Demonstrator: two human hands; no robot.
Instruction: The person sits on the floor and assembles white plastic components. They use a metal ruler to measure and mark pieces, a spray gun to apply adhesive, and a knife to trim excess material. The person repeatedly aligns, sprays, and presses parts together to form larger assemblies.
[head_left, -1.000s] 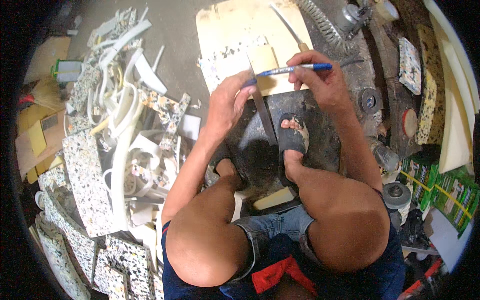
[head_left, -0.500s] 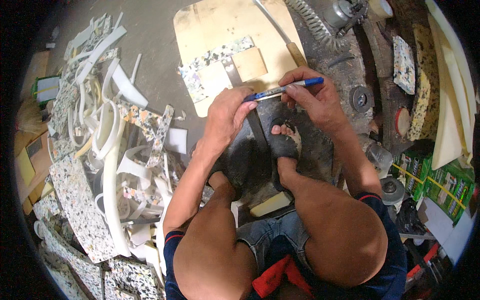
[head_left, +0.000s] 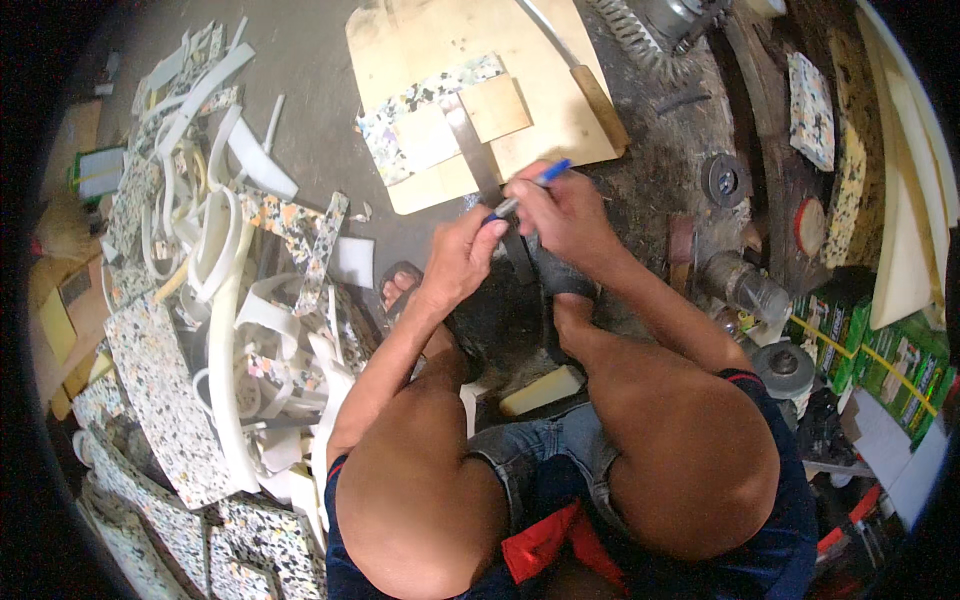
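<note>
With our left hand (head_left: 462, 252) and right hand (head_left: 570, 218), we are pinching one pen (head_left: 553, 172), slanting between both, near one board (head_left: 400, 52).

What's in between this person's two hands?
A slim blue-and-silver pen bridges the gap between the left hand and the right hand, held by both; the head view shows it.

Head-worn fisheye peering down, knees (head_left: 410, 470) looming close at five and seven o'clock, board (head_left: 425, 45) farther off at twelve
</note>
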